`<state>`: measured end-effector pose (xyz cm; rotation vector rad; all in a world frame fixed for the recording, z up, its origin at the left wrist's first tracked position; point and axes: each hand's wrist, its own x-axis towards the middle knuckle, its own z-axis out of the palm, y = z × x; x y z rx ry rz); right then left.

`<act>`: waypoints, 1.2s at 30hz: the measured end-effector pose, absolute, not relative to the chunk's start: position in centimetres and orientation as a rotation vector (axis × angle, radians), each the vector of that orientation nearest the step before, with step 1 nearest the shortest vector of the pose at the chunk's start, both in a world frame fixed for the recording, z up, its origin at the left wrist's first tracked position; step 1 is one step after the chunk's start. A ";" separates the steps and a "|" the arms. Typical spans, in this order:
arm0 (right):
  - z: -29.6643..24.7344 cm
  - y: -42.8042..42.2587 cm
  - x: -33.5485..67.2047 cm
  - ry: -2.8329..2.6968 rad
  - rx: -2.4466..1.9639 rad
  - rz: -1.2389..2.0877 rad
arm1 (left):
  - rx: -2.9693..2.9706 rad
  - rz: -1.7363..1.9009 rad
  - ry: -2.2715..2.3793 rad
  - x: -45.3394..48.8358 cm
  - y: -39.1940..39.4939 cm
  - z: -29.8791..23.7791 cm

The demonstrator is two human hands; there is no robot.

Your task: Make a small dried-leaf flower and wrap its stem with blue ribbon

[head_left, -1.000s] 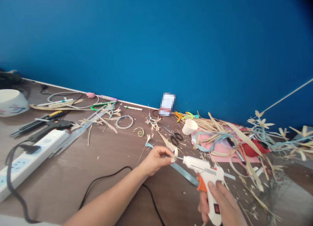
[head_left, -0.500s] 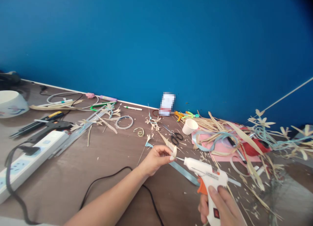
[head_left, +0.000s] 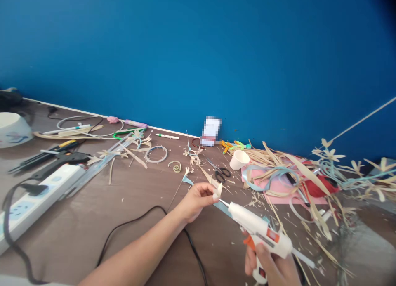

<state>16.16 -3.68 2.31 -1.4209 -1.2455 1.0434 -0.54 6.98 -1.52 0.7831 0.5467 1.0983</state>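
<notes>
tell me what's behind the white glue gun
Brown tabletop, with a light-blue ribbon running in behind the white glue gun; whatever its body covers cannot be seen.

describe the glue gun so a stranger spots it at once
Below the blue wall, find the brown table. Over it, low and right of centre, the right hand grips the glue gun, nozzle toward the left hand. Unlike the white paper cup beyond, it has an orange trigger and a pale stick jutting from its back.
</notes>
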 end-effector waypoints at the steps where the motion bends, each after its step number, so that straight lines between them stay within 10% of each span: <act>1: 2.3 -3.6 16.1 -1.231 -1.438 1.042 | 0.785 1.096 0.548 -0.5 7.0 -1.5; 36: 2.1 -3.8 15.9 -1.409 -1.603 0.769 | 0.756 1.063 0.524 -0.5 6.9 -1.7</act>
